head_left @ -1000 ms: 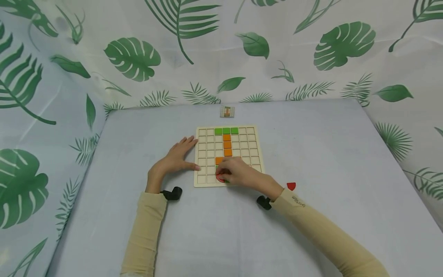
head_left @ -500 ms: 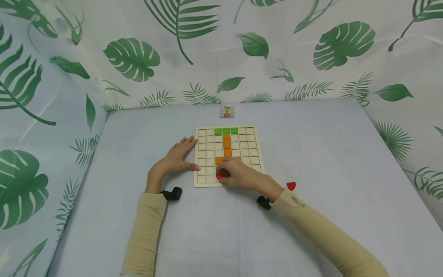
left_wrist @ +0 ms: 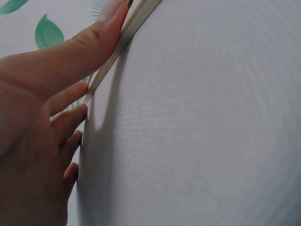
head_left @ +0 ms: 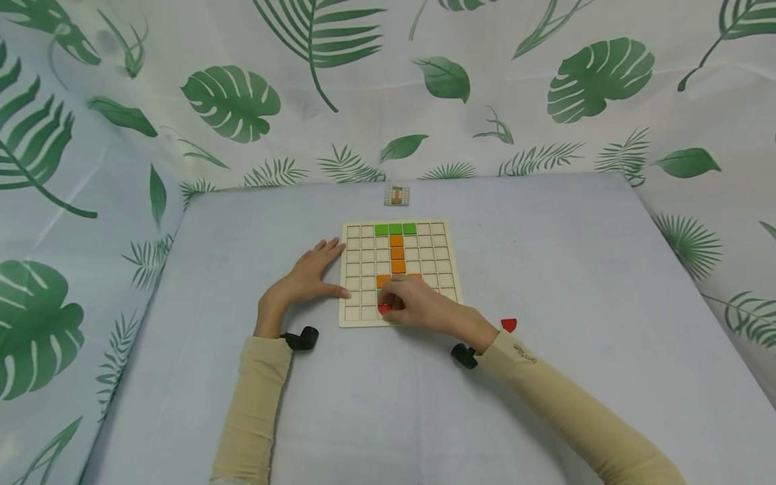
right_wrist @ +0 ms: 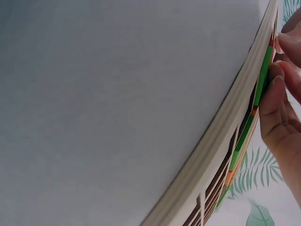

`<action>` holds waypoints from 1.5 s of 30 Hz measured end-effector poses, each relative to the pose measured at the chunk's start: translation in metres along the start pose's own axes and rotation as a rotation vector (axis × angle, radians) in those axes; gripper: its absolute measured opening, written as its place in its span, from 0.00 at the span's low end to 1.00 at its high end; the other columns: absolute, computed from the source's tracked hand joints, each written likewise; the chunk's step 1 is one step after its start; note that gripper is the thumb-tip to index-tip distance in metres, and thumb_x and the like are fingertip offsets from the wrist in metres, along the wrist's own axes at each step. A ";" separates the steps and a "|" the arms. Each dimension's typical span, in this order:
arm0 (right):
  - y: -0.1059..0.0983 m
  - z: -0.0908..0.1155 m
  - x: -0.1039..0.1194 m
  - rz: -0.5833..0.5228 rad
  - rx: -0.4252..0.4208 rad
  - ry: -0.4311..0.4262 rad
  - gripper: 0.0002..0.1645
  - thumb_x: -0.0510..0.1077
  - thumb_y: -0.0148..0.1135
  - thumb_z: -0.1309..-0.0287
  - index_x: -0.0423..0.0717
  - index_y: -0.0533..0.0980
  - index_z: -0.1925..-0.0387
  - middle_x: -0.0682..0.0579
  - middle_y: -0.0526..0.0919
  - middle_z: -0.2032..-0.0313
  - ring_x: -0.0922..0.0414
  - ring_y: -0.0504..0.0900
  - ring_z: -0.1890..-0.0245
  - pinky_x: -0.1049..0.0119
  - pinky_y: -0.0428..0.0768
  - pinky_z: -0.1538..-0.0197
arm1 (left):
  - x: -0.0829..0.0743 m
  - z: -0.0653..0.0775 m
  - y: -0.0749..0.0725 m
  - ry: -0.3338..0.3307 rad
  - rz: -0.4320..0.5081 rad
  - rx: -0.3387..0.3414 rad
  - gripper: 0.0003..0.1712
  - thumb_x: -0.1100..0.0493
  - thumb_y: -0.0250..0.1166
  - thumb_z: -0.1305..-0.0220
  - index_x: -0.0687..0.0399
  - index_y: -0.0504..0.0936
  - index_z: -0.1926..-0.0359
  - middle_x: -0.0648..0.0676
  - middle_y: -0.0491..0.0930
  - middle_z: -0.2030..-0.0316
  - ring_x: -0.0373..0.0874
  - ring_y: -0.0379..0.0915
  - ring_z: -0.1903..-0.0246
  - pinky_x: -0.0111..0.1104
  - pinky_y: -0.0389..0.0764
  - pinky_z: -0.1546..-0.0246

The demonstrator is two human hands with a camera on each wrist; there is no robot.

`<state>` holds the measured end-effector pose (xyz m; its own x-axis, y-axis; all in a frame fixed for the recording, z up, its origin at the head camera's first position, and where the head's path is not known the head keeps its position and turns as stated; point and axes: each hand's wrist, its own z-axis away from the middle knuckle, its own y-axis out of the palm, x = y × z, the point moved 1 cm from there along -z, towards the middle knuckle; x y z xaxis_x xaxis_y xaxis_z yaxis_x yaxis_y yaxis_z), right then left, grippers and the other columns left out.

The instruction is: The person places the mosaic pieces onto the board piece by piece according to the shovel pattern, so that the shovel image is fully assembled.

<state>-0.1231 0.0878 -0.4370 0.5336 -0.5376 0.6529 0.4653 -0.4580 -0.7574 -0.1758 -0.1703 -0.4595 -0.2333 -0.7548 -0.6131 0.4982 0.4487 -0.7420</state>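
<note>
A square wooden grid board (head_left: pixel 358 315) lies on the table. Beside its left edge my left hand (head_left: pixel 303 277) spreads its fingers, with the thumb tip over the rim and fingertips along the side. My right hand (head_left: pixel 418 301) is over the lower middle cells and pinches a small red piece (head_left: pixel 384 309) between thumb and fingers. Its full outline is hidden by the fingers. Green tiles (head_left: pixel 396 229) fill three cells of the top row, and orange tiles (head_left: pixel 397 254) run down below them. In the right wrist view a green tile (right_wrist: pixel 263 77) sits near the fingertips.
A loose red piece with a rounded side (head_left: pixel 508 325) lies right of the board, close to the right sleeve. Behind the board is a small patterned card (head_left: pixel 397 196). A leaf-print cloth (head_left: pixel 364 81) hangs behind the table.
The red piece in the right hand has turned and shows a different side than a second ago. Both hands stay almost where they were.
</note>
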 end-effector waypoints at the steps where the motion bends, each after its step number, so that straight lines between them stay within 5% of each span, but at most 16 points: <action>1: -0.001 0.000 0.000 -0.002 -0.005 -0.010 0.07 0.35 0.72 0.43 0.40 0.83 0.61 0.49 0.83 0.65 0.57 0.79 0.67 0.71 0.79 0.62 | 0.000 0.000 0.000 -0.002 -0.001 0.001 0.61 0.44 0.76 0.41 0.55 0.50 0.18 0.59 0.42 0.17 0.57 0.30 0.18 0.52 0.35 0.18; 15: -0.012 0.016 -0.003 0.021 -0.067 -0.051 0.08 0.35 0.72 0.42 0.40 0.83 0.59 0.48 0.85 0.63 0.54 0.80 0.64 0.66 0.81 0.60 | -0.001 0.000 0.000 -0.009 0.001 -0.001 0.61 0.44 0.76 0.41 0.56 0.50 0.18 0.59 0.42 0.17 0.58 0.30 0.18 0.53 0.35 0.19; 45: -0.039 0.088 -0.023 0.033 -0.133 0.111 0.12 0.32 0.73 0.44 0.40 0.83 0.57 0.49 0.86 0.60 0.57 0.81 0.64 0.66 0.83 0.62 | 0.000 -0.001 0.000 -0.013 0.003 0.013 0.61 0.44 0.76 0.41 0.55 0.49 0.17 0.58 0.41 0.17 0.56 0.28 0.17 0.52 0.34 0.18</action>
<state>-0.0918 0.1803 -0.4217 0.4622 -0.6253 0.6288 0.3472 -0.5248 -0.7772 -0.1768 -0.1702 -0.4601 -0.2213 -0.7596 -0.6116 0.5100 0.4444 -0.7365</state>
